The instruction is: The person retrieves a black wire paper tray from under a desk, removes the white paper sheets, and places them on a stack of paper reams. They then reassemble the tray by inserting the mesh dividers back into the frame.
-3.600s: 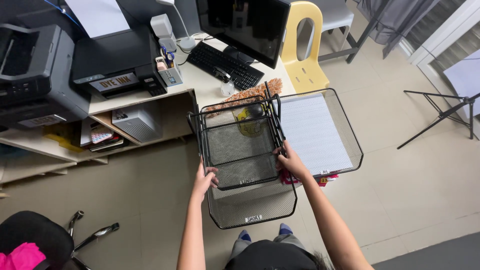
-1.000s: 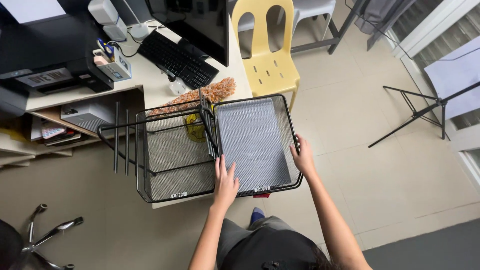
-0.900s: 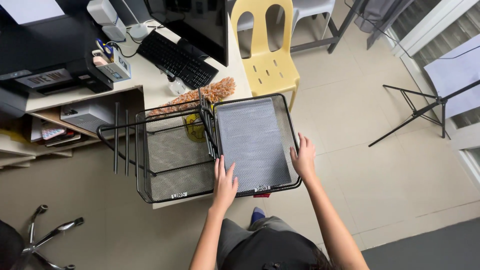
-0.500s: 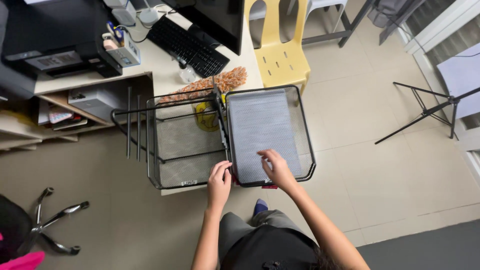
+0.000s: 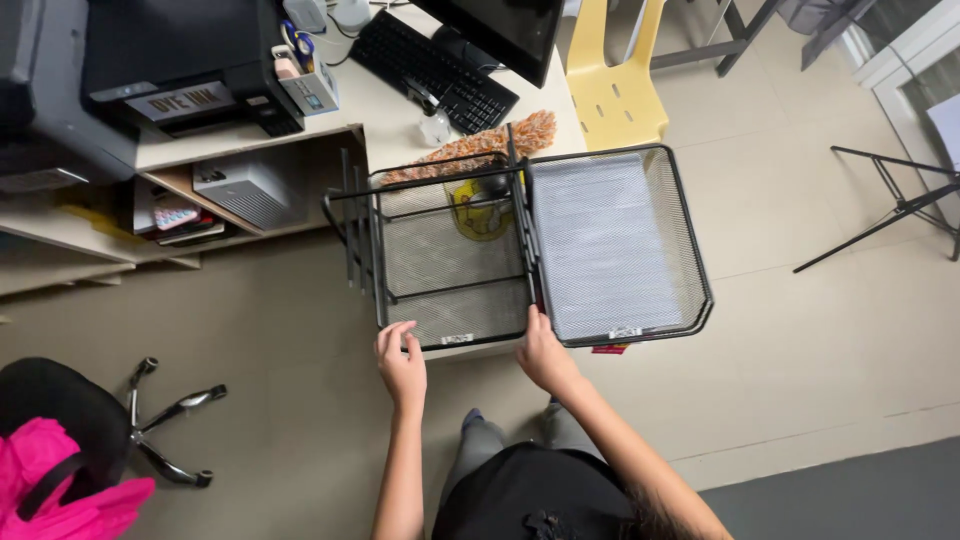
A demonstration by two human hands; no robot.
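**Gripping black mesh trays at the desk edge**

Looking down through the head camera, I see my left hand (image 5: 402, 362) at the near rim of the black wire-mesh tray rack (image 5: 440, 255), fingers curled loosely with the tips touching the front bar beside a small white label. It does not look closed around the bar; the grip is narrow, more of a pinch at the edge. My right hand (image 5: 545, 352) sits at the near left corner of the separate mesh tray (image 5: 615, 245), fingers wrapped under the rim where the tray meets the rack, holding that corner. Both forearms run straight up from the bottom of the view, elbows low, wrists nearly flat.

The rack is a rectangular frame of thin metal rods with fine woven mesh floors, semi-transparent, so a yellow object shows through it. The tray to its right is a shallow rectangle with rounded corners and a raised wire rim; its mesh looks paler and finely ribbed. Both rest on the white desk (image 5: 400, 110), overhanging its front edge, the tray just beside the rack and touching it.

Behind them lies a fuzzy orange-brown duster (image 5: 480, 145), then a black keyboard (image 5: 435, 70). A black printer (image 5: 185, 60) stands to the left, and a yellow plastic chair (image 5: 615, 85) on the beige tiled floor (image 5: 800, 330).
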